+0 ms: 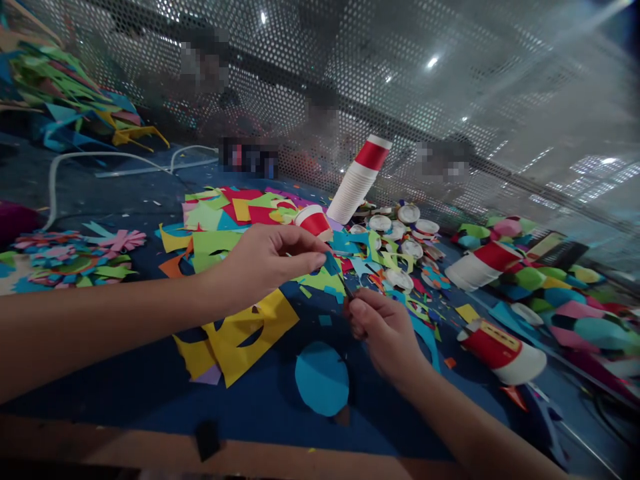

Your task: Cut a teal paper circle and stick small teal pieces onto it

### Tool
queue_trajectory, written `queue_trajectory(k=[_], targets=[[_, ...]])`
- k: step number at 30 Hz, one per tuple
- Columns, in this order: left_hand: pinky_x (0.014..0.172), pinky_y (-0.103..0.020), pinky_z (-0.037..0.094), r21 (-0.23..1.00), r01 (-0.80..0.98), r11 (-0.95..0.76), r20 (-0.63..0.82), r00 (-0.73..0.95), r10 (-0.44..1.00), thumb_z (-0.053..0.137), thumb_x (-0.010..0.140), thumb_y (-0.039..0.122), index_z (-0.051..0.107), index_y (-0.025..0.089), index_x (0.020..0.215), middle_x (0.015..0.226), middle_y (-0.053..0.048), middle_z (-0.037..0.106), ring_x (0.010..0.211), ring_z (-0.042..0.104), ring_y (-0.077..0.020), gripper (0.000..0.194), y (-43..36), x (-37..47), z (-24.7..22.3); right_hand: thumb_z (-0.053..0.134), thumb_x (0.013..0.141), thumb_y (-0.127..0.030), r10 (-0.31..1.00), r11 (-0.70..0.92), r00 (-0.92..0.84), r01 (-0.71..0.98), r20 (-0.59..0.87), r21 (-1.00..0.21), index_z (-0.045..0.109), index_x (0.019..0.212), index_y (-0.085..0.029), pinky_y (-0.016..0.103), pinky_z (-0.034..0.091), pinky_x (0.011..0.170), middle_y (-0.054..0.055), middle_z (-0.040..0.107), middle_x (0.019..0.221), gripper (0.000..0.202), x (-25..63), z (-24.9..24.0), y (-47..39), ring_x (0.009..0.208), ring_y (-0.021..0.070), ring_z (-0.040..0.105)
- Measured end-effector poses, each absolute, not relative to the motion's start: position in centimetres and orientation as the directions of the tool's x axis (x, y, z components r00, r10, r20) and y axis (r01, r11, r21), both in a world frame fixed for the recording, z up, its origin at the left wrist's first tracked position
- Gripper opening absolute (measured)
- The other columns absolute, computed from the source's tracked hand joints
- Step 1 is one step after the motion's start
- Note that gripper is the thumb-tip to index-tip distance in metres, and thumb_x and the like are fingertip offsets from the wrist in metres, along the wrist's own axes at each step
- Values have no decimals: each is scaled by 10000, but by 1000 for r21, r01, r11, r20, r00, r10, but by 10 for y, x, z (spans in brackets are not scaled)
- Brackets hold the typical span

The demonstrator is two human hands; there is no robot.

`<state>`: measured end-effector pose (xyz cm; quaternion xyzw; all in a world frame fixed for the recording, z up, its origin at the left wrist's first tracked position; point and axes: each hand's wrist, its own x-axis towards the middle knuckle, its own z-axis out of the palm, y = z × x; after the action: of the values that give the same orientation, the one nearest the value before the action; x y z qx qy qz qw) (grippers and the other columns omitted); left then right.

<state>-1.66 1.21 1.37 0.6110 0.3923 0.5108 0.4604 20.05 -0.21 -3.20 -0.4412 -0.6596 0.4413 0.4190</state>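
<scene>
My left hand (270,257) pinches a small blue paper piece (331,263) between thumb and fingertips. Close by on the right, my right hand (377,327) is closed round a dark, thin tool, seemingly scissors (346,288), whose tip meets the blue piece. Most of the tool is hidden in the fingers. Below the hands a blue paper oval (321,379) lies on the dark blue table (250,413). Yellow paper with cut-out holes (270,337) rests beneath my left wrist.
Behind the hands are a tall stack of paper cups (357,183) and a pile of coloured scraps (260,207). To the right lie tipped cups (505,350) and white lids (409,213). Paper flowers (75,260) sit at the left, near a white cable (53,183).
</scene>
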Motion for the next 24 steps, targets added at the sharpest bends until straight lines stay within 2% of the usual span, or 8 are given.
queue_trajectory(k=[6,24], targets=[[661,-236,512,941,78,-329,312,173,934,719,766,298,732,183,870,812,-12,741,755,669,-150,156,17,-22,13,670,821,-629,956,151,-278,195,93,-969,572,652,-173,244,230,454,-33,396,541,496,200,-29,-4,477,100,312],[599,-224,460,949,84,-303,285,182,941,730,754,297,743,186,851,793,-4,722,706,628,-133,148,16,-22,10,658,833,-623,959,93,-280,191,37,-977,527,636,-185,251,200,444,-55,344,514,498,199,-29,-6,467,95,285]])
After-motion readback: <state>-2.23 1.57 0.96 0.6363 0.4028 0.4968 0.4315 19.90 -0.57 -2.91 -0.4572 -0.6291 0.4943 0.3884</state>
